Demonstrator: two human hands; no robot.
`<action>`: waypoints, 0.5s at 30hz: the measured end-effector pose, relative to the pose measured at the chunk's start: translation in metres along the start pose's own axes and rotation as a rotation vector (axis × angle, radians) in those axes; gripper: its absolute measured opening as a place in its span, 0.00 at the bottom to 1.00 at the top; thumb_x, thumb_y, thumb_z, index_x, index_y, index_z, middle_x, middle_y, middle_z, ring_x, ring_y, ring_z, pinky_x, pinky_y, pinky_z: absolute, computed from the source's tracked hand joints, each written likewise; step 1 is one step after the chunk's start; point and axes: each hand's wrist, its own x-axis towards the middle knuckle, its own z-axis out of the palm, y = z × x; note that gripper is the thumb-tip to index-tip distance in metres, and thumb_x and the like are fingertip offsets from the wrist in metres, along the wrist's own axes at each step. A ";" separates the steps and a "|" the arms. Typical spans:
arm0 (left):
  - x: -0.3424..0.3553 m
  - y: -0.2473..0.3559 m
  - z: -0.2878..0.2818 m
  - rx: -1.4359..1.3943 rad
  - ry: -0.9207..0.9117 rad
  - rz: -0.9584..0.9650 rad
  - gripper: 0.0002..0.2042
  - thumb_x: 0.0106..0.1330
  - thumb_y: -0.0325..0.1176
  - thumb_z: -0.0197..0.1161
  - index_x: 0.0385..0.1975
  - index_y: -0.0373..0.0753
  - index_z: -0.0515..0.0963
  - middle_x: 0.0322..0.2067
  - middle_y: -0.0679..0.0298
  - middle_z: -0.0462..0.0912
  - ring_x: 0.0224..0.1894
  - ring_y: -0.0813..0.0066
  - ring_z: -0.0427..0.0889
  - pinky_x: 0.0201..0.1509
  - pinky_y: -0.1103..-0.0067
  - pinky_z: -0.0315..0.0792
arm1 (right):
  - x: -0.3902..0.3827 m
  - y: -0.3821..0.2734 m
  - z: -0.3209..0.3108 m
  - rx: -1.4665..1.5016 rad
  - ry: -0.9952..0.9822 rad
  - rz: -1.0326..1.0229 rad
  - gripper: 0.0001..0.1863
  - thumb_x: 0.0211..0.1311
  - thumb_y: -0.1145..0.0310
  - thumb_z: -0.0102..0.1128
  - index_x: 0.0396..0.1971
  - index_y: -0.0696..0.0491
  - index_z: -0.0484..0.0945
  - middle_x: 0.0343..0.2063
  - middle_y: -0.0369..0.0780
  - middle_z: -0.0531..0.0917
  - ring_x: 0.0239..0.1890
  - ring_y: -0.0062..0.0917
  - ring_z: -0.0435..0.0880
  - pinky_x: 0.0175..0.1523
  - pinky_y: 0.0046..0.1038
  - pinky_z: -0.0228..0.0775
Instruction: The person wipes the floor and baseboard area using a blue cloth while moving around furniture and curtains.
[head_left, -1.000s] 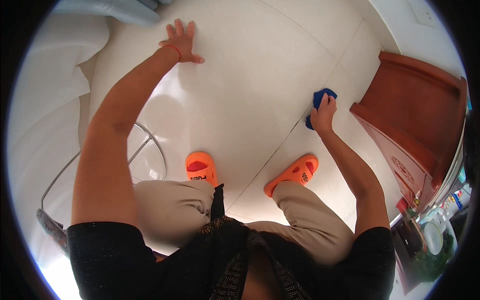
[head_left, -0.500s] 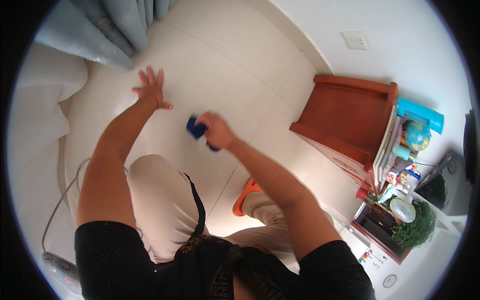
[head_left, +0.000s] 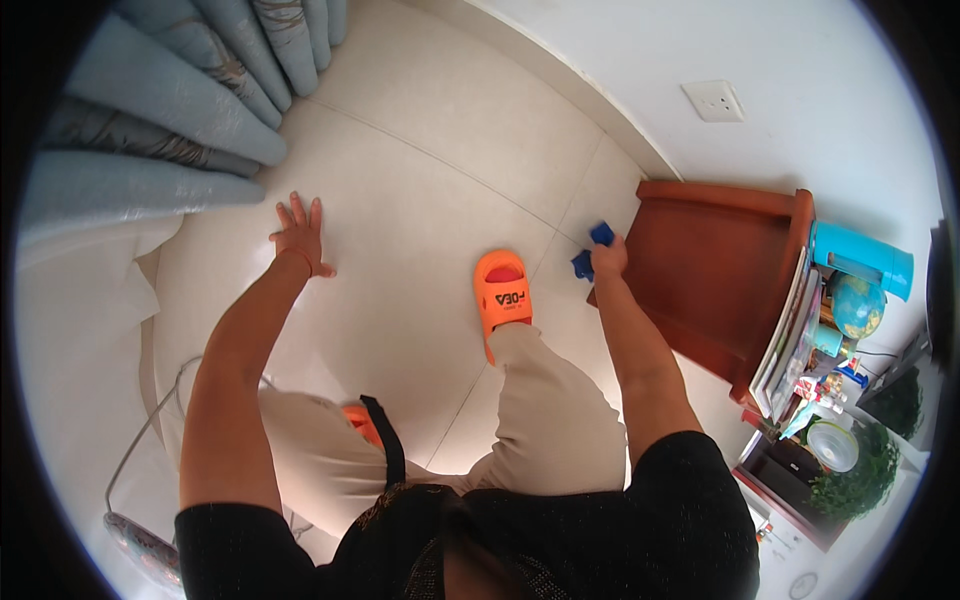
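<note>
My left arm stretches forward, and my left hand [head_left: 298, 238] is open with its fingers spread and nothing in it. Pale floor tiles [head_left: 400, 200] lie behind that hand; I cannot tell whether it touches them. Out to the right, my right hand [head_left: 609, 258] is closed around a small dark blue dumbbell [head_left: 601, 234]. One blue end shows on each side of the fist, while the fingers hide its grip. In the view, this hand overlaps the near left edge of a reddish-brown wooden cabinet [head_left: 700, 270]; whether they touch is unclear.
My right foot wears an orange slipper [head_left: 503, 290] between my hands, planted forward. Blue-grey curtains [head_left: 180, 110] hang at the far left. Beyond the cabinet are a globe [head_left: 857, 303], a turquoise container [head_left: 865, 258] and a green plant [head_left: 855, 470]. A wall socket [head_left: 713, 101] is at the far right.
My right hand has swung right with the dumbbell, from in front of me to beside the cabinet. My right foot now shows further forward. The left hand remains spread and appears slightly lower.
</note>
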 end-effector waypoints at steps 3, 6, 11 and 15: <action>-0.008 -0.009 -0.003 -0.001 -0.038 -0.032 0.66 0.35 0.69 0.66 0.67 0.43 0.28 0.68 0.45 0.31 0.68 0.40 0.40 0.48 0.65 0.74 | 0.010 -0.001 0.019 0.312 0.146 0.599 0.22 0.53 0.69 0.53 0.50 0.58 0.70 0.50 0.50 0.73 0.53 0.40 0.73 0.55 0.40 0.66; -0.004 -0.004 -0.005 -0.009 -0.052 -0.038 0.67 0.35 0.68 0.67 0.67 0.43 0.27 0.68 0.45 0.29 0.69 0.40 0.37 0.46 0.70 0.74 | 0.033 -0.020 0.051 -0.220 0.154 0.586 0.25 0.54 0.65 0.55 0.51 0.60 0.67 0.52 0.52 0.67 0.52 0.43 0.71 0.53 0.39 0.68; -0.004 -0.003 -0.004 -0.117 -0.052 -0.058 0.65 0.37 0.64 0.70 0.68 0.45 0.29 0.68 0.48 0.27 0.70 0.45 0.35 0.53 0.66 0.69 | 0.032 -0.144 0.128 -0.036 0.279 -0.636 0.20 0.45 0.63 0.63 0.40 0.52 0.74 0.39 0.45 0.74 0.44 0.42 0.71 0.50 0.40 0.65; -0.008 0.004 0.025 -0.400 0.015 -0.093 0.62 0.40 0.56 0.72 0.68 0.47 0.32 0.69 0.52 0.27 0.71 0.51 0.31 0.64 0.60 0.54 | 0.051 -0.164 0.119 -0.038 0.228 -0.722 0.20 0.42 0.65 0.64 0.40 0.50 0.73 0.40 0.42 0.73 0.46 0.42 0.69 0.50 0.39 0.66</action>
